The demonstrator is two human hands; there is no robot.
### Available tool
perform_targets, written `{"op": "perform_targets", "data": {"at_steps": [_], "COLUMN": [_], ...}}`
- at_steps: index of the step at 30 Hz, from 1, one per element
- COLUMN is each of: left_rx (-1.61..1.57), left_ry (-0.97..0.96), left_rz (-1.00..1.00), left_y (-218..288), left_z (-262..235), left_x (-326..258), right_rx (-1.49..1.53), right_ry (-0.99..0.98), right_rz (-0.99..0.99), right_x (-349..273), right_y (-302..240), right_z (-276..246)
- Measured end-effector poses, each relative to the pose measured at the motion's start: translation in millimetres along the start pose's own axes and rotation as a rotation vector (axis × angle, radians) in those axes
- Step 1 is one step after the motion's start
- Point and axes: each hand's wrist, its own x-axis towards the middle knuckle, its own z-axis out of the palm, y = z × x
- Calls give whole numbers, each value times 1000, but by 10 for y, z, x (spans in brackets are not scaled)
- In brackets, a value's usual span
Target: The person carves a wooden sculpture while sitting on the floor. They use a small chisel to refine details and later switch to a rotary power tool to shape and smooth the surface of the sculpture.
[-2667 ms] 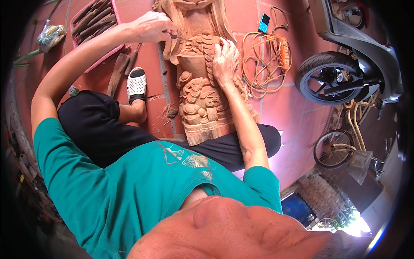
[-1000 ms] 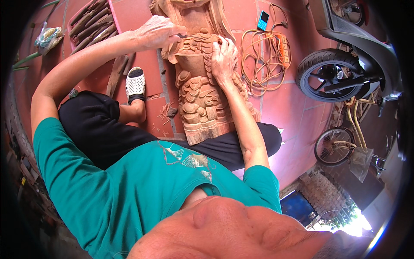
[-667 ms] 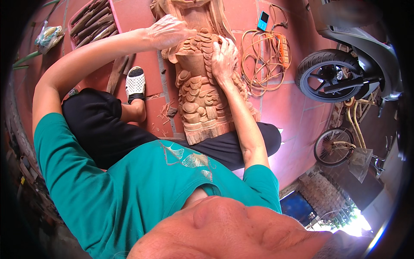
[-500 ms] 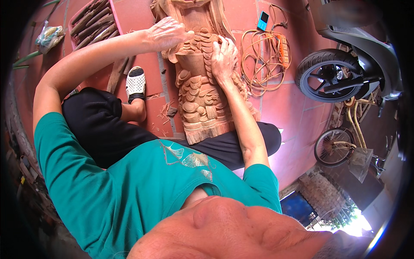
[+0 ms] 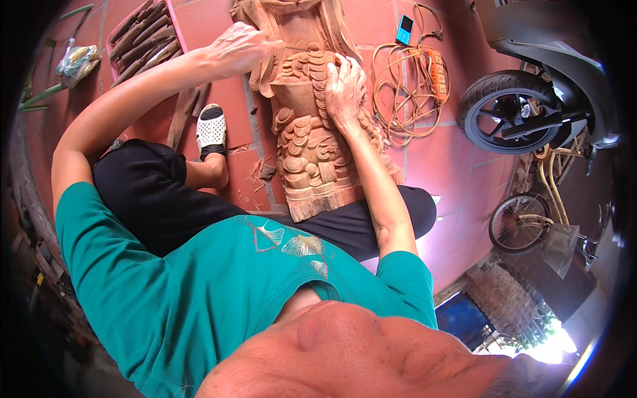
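A carved wooden figure (image 5: pixel 308 142) with rounded, layered relief stretches away from me, its near end against my black-trousered leg. My left hand (image 5: pixel 242 50) is closed in a fist just left of its upper part, above the wood. Something thin and dark seems to stick out from the fist toward the carving; its kind is too small to make out. My right hand (image 5: pixel 344 93) grips the right side of the carving, fingers bent over the relief and tips pressed on the wood. The palm side of both hands is hidden.
Several dark-handled tools fill a pink tray (image 5: pixel 178 33) at upper left, near a plastic bag (image 5: pixel 78 63). A coiled cable (image 5: pixel 395 99) with an orange power strip (image 5: pixel 438 76) and a phone (image 5: pixel 404 30) lie right. Beyond stand a motorbike wheel (image 5: pixel 507 136) and a bicycle (image 5: pixel 521 222).
My left fist has shifted a little left and away from the carving, showing more of the thin thing at it. My right hand stays in place on the wood.
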Motion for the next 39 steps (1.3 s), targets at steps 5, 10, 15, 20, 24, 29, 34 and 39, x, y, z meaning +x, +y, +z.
{"op": "perform_targets", "data": {"at_steps": [5, 10, 15, 20, 24, 29, 34, 39], "left_rx": [-82, -136, -177, -395, -340, -424, -426, -355], "left_ry": [-78, -111, -51, -125, -238, -287, -445, -377], "left_rz": [-31, -30, -115, -160, -254, -305, -482, -451], "left_y": [85, -85, 78, -18, -169, -231, -53, 191], "left_z": [-10, -142, -58, -433, -278, -89, -228, -317], "left_x": [15, 24, -41, 96, 94, -61, -93, -243], "right_rx": [3, -2, 12, 46, 79, 308, 297, 329], "right_ry": [-9, -12, 12, 54, 61, -51, -69, -47], "right_rz": [10, 19, 9, -42, -71, -87, -76, -117], "right_x": [-9, -14, -18, 19, 12, 38, -26, -18], "right_y": [-19, -28, 34, 79, 86, 206, 200, 222], "right_z": [-23, -43, 10, 22, 10, 18, -27, -26]}}
